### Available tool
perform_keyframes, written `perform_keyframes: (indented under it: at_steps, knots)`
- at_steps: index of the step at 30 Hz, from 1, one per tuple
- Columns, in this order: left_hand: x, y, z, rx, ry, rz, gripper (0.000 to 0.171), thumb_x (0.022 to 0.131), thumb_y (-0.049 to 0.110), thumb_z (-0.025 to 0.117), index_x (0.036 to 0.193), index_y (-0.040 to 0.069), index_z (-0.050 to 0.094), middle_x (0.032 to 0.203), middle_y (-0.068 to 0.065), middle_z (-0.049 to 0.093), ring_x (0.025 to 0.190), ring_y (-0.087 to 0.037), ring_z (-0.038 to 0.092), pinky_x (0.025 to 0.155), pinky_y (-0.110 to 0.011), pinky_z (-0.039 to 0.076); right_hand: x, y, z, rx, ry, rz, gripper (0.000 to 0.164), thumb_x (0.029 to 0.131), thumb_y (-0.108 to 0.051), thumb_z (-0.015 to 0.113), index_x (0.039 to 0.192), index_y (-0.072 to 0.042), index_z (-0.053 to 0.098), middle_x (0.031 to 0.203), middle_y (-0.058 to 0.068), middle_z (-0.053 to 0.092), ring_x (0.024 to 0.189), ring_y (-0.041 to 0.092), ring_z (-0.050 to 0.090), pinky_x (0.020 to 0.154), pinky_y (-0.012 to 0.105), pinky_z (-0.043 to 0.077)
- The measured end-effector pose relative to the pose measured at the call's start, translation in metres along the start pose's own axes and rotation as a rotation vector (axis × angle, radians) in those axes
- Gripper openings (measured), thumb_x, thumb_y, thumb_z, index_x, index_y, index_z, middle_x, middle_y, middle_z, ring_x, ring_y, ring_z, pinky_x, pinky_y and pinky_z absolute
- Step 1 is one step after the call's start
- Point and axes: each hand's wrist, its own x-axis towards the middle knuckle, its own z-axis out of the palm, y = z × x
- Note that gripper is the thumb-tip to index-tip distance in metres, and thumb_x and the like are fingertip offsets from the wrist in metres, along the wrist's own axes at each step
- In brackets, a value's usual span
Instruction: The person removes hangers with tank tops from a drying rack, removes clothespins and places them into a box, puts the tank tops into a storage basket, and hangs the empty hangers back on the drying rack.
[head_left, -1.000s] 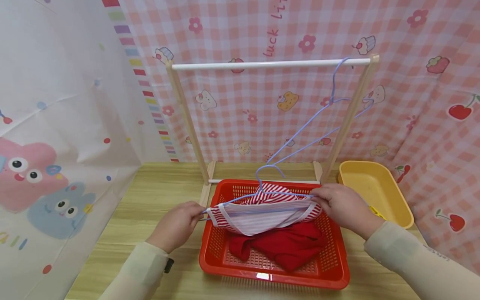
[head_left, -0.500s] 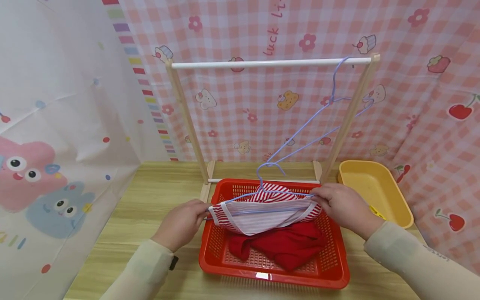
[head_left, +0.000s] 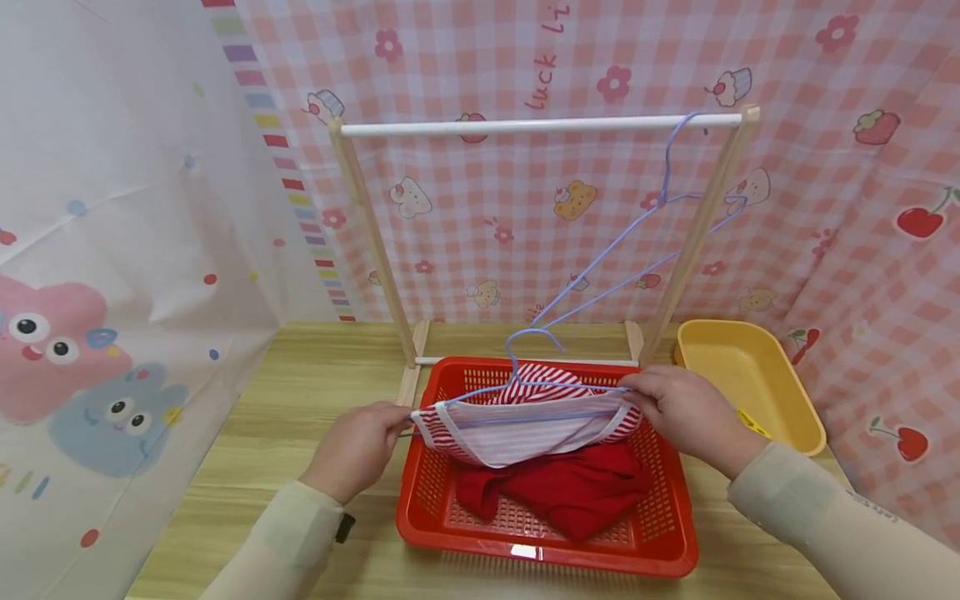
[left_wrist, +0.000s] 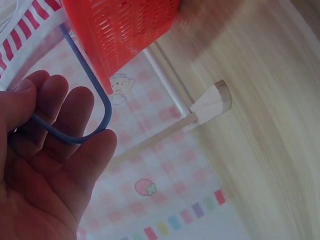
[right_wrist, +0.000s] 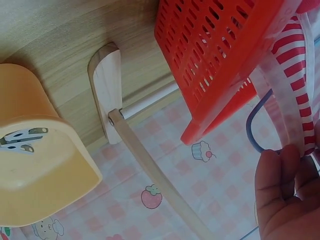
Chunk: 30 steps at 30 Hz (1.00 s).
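Note:
A blue wire clothes hanger (head_left: 480, 392) runs through a red-and-white striped garment (head_left: 525, 433), its hook pointing up, above the red basket (head_left: 547, 557). My left hand (head_left: 356, 450) pinches the hanger's left end at the garment's white-edged strap; in the left wrist view the hanger's bent end (left_wrist: 106, 107) curves across my fingers (left_wrist: 75, 112). My right hand (head_left: 682, 412) pinches the garment's right side with the hanger; in the right wrist view the white trim (right_wrist: 282, 100) meets my fingertips, and the hanger's end shows beside it. A dark red cloth (head_left: 570, 492) lies in the basket.
Behind the basket stands a wooden rack with a white rod (head_left: 540, 127). Another blue hanger (head_left: 615, 246) hangs at its right end. A yellow tray (head_left: 738, 375) with clothespins (right_wrist: 22, 139) sits on the wooden table (head_left: 300, 375) to the right.
My left hand moved slightly right, then back left, at the hanger's end. The held hanger's hook has shifted a little to the left. The right hand stays nearly still.

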Motion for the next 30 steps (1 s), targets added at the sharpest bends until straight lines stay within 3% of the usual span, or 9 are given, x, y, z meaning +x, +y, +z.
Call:
perform_keyframes:
  at_steps: [10,30]
  knots:
    - [-0.002,-0.007,-0.002,-0.012,0.015,-0.002,0.019,0.101,0.013,0.07,0.117,0.014,0.08,0.112,-0.004,0.08,0.104,-0.025,0.077,0.092,-0.047,0.062,0.0,0.003,0.002,0.004,0.003,-0.007,0.014,0.091,-0.011,0.08,0.105,-0.014,0.079,0.089,-0.001,0.074,0.085,0.023,0.071,0.082,0.048,0.06]
    - [-0.004,-0.015,-0.002,-0.002,0.036,0.008,0.017,0.1,0.014,0.07,0.115,0.012,0.08,0.11,-0.005,0.079,0.098,-0.023,0.077,0.088,-0.047,0.063,-0.001,0.004,0.001,0.009,-0.014,0.005,0.013,0.093,-0.011,0.077,0.106,-0.014,0.079,0.087,-0.003,0.072,0.086,0.023,0.07,0.083,0.049,0.059]
